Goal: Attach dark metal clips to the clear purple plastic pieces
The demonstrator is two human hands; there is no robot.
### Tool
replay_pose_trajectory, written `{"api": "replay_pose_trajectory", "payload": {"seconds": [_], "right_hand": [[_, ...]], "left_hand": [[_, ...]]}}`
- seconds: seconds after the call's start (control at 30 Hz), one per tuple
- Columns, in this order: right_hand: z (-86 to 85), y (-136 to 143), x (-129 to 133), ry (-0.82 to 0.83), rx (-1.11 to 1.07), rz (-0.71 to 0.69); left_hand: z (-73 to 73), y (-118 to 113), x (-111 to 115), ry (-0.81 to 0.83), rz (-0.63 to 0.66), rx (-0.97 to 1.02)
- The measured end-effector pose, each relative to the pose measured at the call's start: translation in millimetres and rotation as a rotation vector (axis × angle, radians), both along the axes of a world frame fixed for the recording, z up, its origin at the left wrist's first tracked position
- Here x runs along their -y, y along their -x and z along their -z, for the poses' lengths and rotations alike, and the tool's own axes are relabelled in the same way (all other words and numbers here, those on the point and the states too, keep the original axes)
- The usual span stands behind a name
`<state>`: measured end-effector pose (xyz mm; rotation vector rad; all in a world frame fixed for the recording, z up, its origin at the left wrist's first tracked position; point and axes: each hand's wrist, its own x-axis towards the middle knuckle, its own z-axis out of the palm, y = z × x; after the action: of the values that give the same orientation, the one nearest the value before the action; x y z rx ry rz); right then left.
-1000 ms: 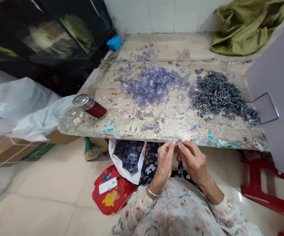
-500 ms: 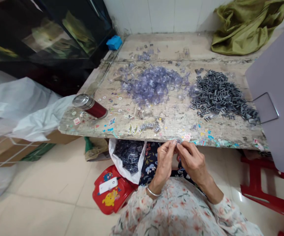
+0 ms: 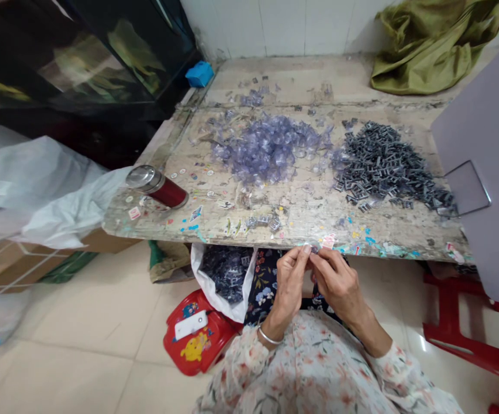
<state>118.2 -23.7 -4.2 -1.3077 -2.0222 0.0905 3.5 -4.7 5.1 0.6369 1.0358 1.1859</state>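
At the table's front edge, my left hand (image 3: 290, 280) and my right hand (image 3: 335, 280) meet fingertip to fingertip. Both are closed in a pinch around a small, partly hidden piece (image 3: 313, 249) that looks clear. Beyond them on the worn table (image 3: 301, 221) lies a heap of clear purplish plastic pieces (image 3: 270, 146). To its right is a heap of small dark grey pieces (image 3: 383, 164). A short curved row of grey pieces (image 3: 263, 221) rests near the front edge, left of my hands.
A red flask (image 3: 163, 188) stands at the table's left. A white bag (image 3: 249, 296) of dark pieces hangs open below the edge, by a red stool (image 3: 193, 351) bearing a white device (image 3: 190, 325). A grey panel (image 3: 486, 155) rises at right; green cloth (image 3: 434, 52) lies behind.
My fingertips have shifted very slightly around the small piece, the right ones a little to the left. The heaps look the same.
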Motion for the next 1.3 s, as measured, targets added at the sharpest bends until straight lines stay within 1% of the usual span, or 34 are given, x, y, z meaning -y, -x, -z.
{"api": "replay_pose_trajectory", "payload": {"seconds": [0.17, 0.3, 0.47, 0.6, 0.67, 0.83, 0.93, 1.0, 1.07, 1.23, 1.3], "right_hand": [[1.3, 0, 0, 0.006, -0.004, 0.008], [0.4, 0, -2, 0.023, -0.027, 0.013], [-1.1, 1, -4, 0.065, -0.234, -0.014], [-0.6, 0, -4, 0.131, -0.372, 0.049], [-0.5, -1, -4, 0.111, -0.363, 0.073], [-1.6, -5, -4, 0.037, -0.212, 0.064], [-1.9, -6, -6, 0.045, -0.227, 0.036], [-2.2, -7, -7, 0.066, -0.296, 0.031], [-2.5, -8, -8, 0.120, -0.413, 0.061], [-0.6, -10, -8, 0.404, -0.816, 0.176], [0.6, -11, -8, 0.460, -0.912, 0.198]], "left_hand": [[-1.0, -1, 0, 0.011, 0.005, 0.009], [-1.1, -1, 0, 0.017, -0.010, -0.021], [0.0, 0, -1, 0.024, -0.010, -0.036], [-0.2, 0, -1, 0.012, 0.012, -0.063], [-0.5, 0, -1, 0.011, 0.013, -0.070], [1.0, -1, 0, 0.006, 0.022, -0.045], [2.3, -1, 0, 0.013, 0.024, -0.021], [2.2, -1, 0, 0.020, 0.018, -0.024], [1.4, 0, 0, 0.021, 0.022, -0.030], [-0.1, -1, 1, 0.019, 0.050, -0.011], [0.0, -1, 1, 0.016, 0.061, -0.010]]}}
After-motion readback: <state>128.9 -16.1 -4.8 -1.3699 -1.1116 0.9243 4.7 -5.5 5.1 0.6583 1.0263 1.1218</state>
